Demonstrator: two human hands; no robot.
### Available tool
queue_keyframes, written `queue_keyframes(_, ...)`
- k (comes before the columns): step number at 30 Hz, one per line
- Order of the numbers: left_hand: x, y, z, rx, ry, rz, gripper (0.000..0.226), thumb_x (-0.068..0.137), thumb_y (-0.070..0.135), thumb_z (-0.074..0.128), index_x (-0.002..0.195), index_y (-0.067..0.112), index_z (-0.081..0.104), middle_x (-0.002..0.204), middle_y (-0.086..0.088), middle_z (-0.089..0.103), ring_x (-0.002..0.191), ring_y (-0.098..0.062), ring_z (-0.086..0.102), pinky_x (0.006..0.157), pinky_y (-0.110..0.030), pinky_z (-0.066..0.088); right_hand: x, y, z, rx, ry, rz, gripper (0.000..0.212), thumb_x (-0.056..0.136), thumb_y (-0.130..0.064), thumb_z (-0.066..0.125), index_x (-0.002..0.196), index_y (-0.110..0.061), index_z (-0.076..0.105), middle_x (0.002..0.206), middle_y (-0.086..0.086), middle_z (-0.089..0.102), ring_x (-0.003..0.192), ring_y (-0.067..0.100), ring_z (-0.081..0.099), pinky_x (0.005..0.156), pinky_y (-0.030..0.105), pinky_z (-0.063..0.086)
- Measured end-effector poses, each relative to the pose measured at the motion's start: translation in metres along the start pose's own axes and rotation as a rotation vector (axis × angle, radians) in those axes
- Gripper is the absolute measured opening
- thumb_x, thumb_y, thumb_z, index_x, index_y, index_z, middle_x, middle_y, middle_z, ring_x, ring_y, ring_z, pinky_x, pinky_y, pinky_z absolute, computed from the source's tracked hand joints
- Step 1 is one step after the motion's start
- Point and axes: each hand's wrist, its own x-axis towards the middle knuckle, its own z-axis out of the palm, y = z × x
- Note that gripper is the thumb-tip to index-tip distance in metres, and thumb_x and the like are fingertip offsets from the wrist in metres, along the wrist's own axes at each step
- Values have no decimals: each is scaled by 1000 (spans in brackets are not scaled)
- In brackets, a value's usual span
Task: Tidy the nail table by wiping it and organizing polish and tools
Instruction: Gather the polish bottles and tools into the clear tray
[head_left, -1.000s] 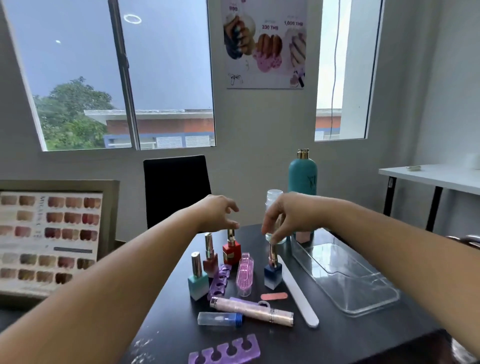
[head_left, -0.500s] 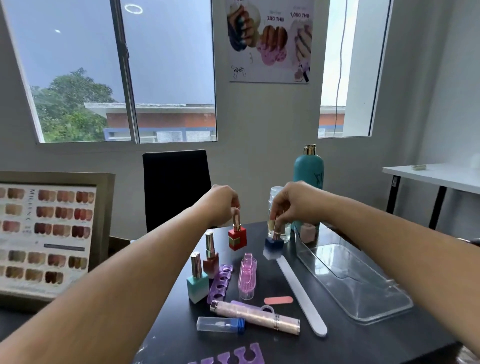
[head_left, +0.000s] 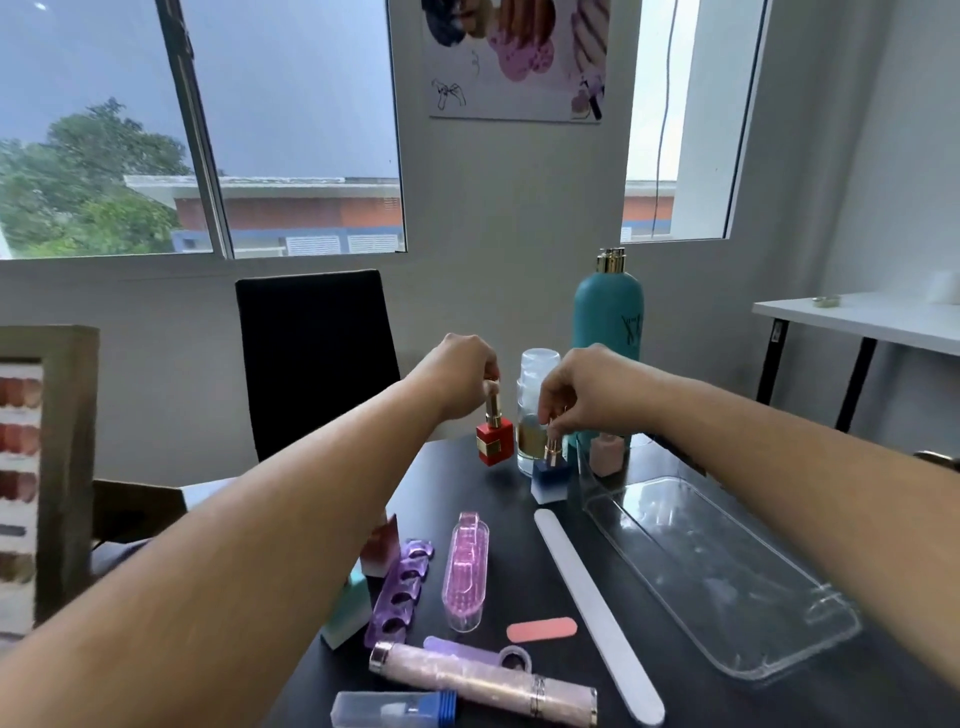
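1. Hands: the left hand has its fingers curled round the gold cap of the red polish bottle. The right hand pinches the gold cap of the blue polish bottle with its fingertips.
2. Both bottles are at the 12 o'clock end of the dark tabletop, the red one just at 9 o'clock of the blue. The red one leans a little. I cannot tell whether either is lifted clear of the surface.
3. A clear bottle with amber liquid stands between and just behind them. At its 3 o'clock are a tall teal bottle and a small pale pink bottle.
4. A clear plastic tray lies at 3 o'clock of the tabletop, beside a long white nail file.
5. Toward 6 o'clock lie a short pink file, a pink brush, a purple toe separator, a glittery tube and a clear tube with a blue cap.
6. Two more polish bottles, teal and pink, are partly hidden under the left forearm at 9 o'clock.
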Motion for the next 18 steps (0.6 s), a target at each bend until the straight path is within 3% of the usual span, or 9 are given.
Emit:
queue_keyframes(5, 0, -6, 9, 23, -39, -22, 15, 86, 19, 64, 97, 12, 70, 100, -6, 69, 88, -19, 57, 83, -27, 48, 1, 0, 7, -17, 53, 2, 14, 73, -19, 79, 85, -18, 74, 78, -9, 64, 77, 10, 64, 72, 20, 52)
queue_keyframes(10, -7, -6, -10, 70, -93, -58, 42, 85, 32, 65, 124, 17, 56, 111, -7, 65, 113, -25, 50, 96, -34, 41, -5, -4, -6, -2, 93, -9, 27, 71, -23, 81, 96, -17, 71, 86, -7, 67, 75, 5, 61, 65, 8, 44)
queue_keyframes(18, -63, -18, -84, 52, -29, -84, 29, 83, 32, 67, 107, 16, 66, 90, 1, 63, 93, -15, 57, 88, -26, 45, -20, -50, -23, 83, 137, -124, 16, 73, -24, 79, 86, -23, 71, 72, -20, 63, 65, -8, 60, 55, 3, 44)
